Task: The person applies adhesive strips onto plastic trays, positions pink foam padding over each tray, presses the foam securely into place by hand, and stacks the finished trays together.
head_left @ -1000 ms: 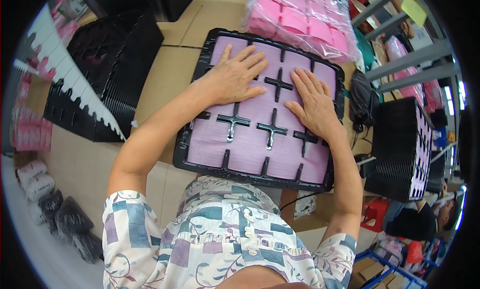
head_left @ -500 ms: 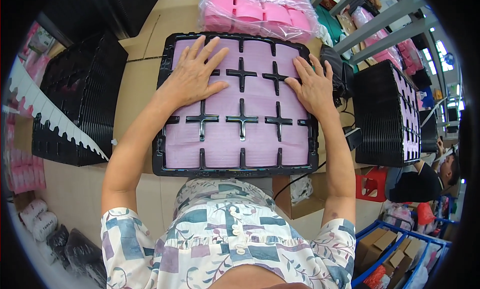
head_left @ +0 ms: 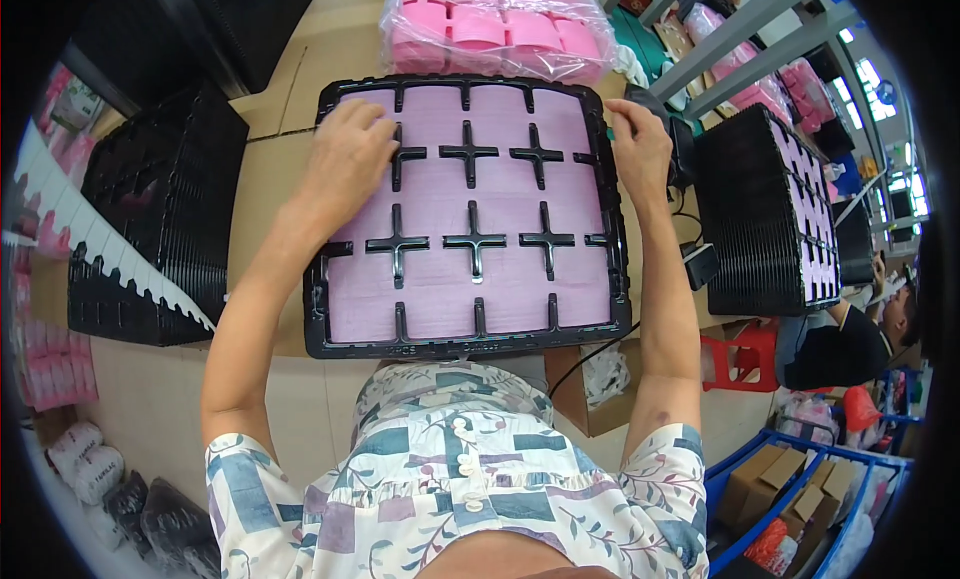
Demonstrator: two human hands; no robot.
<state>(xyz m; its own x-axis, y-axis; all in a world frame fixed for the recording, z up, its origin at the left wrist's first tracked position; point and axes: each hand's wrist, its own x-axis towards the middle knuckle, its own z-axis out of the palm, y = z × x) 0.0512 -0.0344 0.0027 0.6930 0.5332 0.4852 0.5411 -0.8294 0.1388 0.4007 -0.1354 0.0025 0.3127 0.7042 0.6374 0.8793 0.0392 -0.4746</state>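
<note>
A black plastic tray (head_left: 465, 349) lies flat in front of me, its lilac sheets (head_left: 510, 289) showing between several black cross-shaped dividers (head_left: 474, 241). Over the tray's far left part is my left hand (head_left: 352, 151), its fingers bent inward and slightly blurred; whatever is under the fingertips is hidden. At the far right corner, just beside the rim, my right hand (head_left: 642, 144) has thumb and fingers drawn together. A tiny green spot shows by those fingertips, too small to name.
Bagged pink pieces (head_left: 500, 29) lie beyond the tray. Stacked black trays stand at left (head_left: 160, 219) and right (head_left: 760, 219), the right ones with lilac faces. A white toothed strip (head_left: 110, 244) crosses the left. A red stool (head_left: 740, 357) and another person (head_left: 840, 344) are at right.
Both hands, earlier spread flat on the lilac sheets, have drawn their fingers in. The left has shifted left toward the rim; the right has moved to the far right corner.
</note>
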